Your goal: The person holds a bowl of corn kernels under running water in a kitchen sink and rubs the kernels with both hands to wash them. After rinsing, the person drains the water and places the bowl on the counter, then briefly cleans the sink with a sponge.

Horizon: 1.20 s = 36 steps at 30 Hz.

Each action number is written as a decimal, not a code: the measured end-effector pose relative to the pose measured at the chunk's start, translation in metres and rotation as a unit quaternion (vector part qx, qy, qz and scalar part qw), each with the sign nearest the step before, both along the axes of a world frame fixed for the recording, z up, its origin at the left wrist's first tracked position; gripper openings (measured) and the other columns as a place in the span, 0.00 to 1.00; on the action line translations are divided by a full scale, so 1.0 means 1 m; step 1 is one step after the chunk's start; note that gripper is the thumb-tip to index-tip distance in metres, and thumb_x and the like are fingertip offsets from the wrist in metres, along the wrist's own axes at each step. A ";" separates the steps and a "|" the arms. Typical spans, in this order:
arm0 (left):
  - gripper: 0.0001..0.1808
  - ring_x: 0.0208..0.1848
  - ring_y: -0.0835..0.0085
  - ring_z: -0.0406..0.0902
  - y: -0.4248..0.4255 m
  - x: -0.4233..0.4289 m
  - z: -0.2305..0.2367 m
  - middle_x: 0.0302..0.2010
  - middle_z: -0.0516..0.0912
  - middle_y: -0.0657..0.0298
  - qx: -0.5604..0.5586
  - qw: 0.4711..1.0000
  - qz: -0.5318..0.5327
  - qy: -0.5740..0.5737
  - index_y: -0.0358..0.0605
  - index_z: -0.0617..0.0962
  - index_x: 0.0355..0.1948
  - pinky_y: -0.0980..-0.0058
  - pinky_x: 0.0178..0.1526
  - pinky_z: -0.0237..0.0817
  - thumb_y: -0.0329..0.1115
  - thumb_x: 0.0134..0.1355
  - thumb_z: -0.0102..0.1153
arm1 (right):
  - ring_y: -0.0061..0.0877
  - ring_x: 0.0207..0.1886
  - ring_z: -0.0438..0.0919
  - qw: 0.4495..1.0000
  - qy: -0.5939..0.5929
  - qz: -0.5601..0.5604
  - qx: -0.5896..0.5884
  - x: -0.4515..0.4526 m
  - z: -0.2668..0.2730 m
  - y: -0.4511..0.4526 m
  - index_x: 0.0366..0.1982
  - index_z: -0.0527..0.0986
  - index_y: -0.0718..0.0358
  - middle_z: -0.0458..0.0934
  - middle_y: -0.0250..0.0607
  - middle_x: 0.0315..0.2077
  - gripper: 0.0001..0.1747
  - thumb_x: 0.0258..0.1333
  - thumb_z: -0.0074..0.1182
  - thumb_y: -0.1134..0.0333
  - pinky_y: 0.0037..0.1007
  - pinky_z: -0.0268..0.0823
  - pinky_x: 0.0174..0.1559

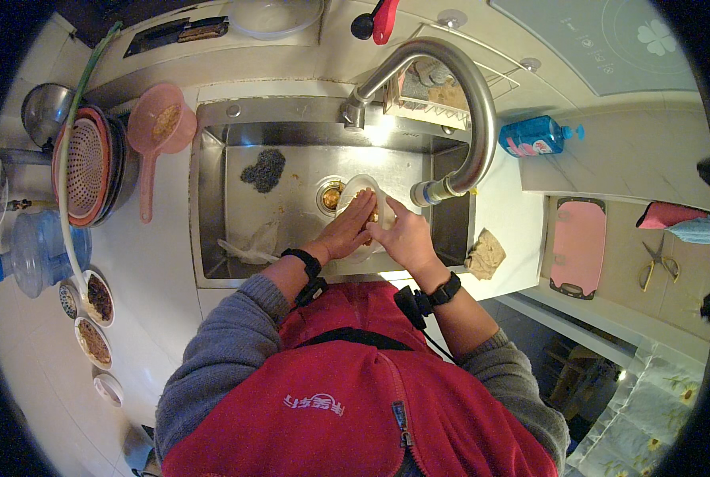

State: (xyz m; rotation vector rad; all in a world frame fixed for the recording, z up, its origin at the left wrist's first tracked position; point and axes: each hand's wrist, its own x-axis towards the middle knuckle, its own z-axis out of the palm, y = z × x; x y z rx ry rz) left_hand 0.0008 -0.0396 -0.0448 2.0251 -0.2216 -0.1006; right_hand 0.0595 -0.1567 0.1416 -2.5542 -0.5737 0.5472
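Note:
Above the stainless steel sink (307, 179), a pale translucent plastic bowl (364, 182) is tilted beside the drain. My right hand (407, 235) grips its right side, with the thumb over the rim. My left hand (348, 229) lies flat across the bowl's mouth, fingers straight, and covers much of the inside. Yellow-brown food bits show around the fingers, too small to identify. Similar bits lie in the drain strainer (331, 199). In the basin are a dark steel-wool scrubber (264, 170) and a crumpled clear plastic bag (259, 245).
A curved steel faucet (487, 119) arches over the sink's right side. At left stand a pink ladle-shaped strainer (163, 122), stacked colanders (83, 167) and a water jug (45, 250). A crumpled brown cloth (486, 255) and blue soap bottle (532, 136) are at right.

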 end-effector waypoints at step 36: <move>0.43 0.75 0.50 0.37 0.008 -0.002 0.007 0.73 0.41 0.45 0.014 0.999 0.003 -0.029 0.37 0.46 0.71 0.61 0.74 0.36 0.47 0.65 0.50 | 0.44 0.29 0.82 1.000 -0.015 0.023 0.007 0.004 -0.002 0.008 0.53 0.72 0.70 0.79 0.57 0.21 0.36 0.43 0.66 0.56 0.37 0.75 0.34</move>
